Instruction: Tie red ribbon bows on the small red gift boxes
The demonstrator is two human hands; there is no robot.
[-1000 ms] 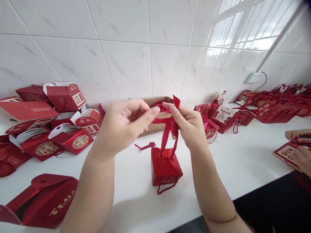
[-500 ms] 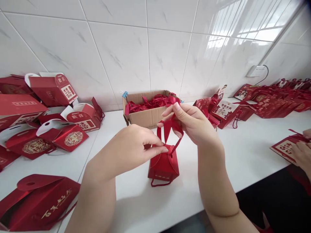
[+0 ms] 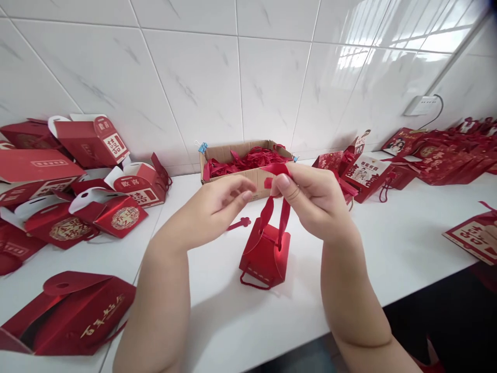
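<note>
A small red gift box (image 3: pixel 266 259) stands on the white table in front of me, slightly tilted. Through the slots at its top runs a red ribbon (image 3: pixel 285 215). My right hand (image 3: pixel 310 199) pinches this ribbon above the box between thumb and fingers, and its loose ends show beside the fingertips. My left hand (image 3: pixel 223 204) is up to the left of the ribbon, fingers loosely curled and apart from the thumb, with nothing visible between them. Just beneath it lies a thin red strip with a flower-shaped end (image 3: pixel 244 221).
Behind my hands a cardboard box (image 3: pixel 229 178) holds many red ribbons. Several red gift boxes (image 3: pixel 116 215) crowd the left, with a larger one (image 3: pixel 77 321) nearer. More boxes (image 3: pixel 363 173) line the tiled wall at right. Another person's hand touches a red box (image 3: pixel 471 235) at the right edge.
My left hand has come off the box top and moved up and left. My right hand holds the ribbon higher and tauter. The flower-ended strip now shows on the table.
</note>
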